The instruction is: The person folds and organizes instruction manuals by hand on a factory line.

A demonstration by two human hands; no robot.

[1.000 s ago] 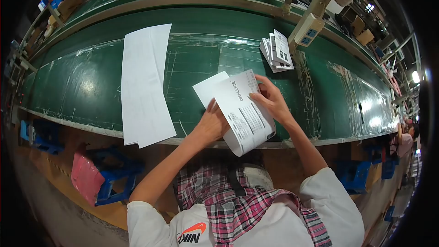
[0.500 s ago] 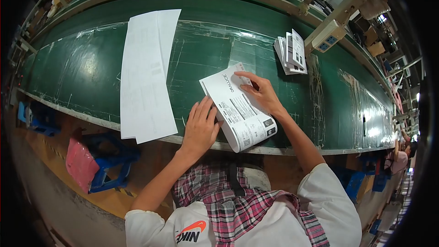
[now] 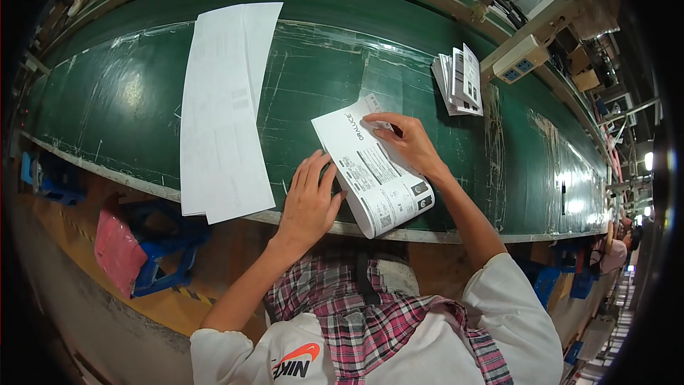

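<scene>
A printed sheet point(image 3: 370, 160), curled over into a loose loop at its near end, lies on the green table in front of me. My left hand point(image 3: 311, 189) rests at the sheet's left edge, fingers stretched out and slightly apart. At the sheet's upper right, my right hand point(image 3: 406, 141) has its thumb and index finger close together on the paper; whether the edge is pinched between them is hard to make out. Long white sheets point(image 3: 224, 110), overlapping, lie to the left of my hands.
Folded leaflets point(image 3: 458, 82) stand in a small stack at the back right, beside a socket box point(image 3: 521, 59) on a metal frame. Blue stools point(image 3: 167, 249) are below the front edge of the green table point(image 3: 320, 57). Another person point(image 3: 614, 251) is at the far right.
The view has shifted slightly. My right hand's fingers have drawn a little closer together on the sheet's upper part. My left hand stays at the left edge.
</scene>
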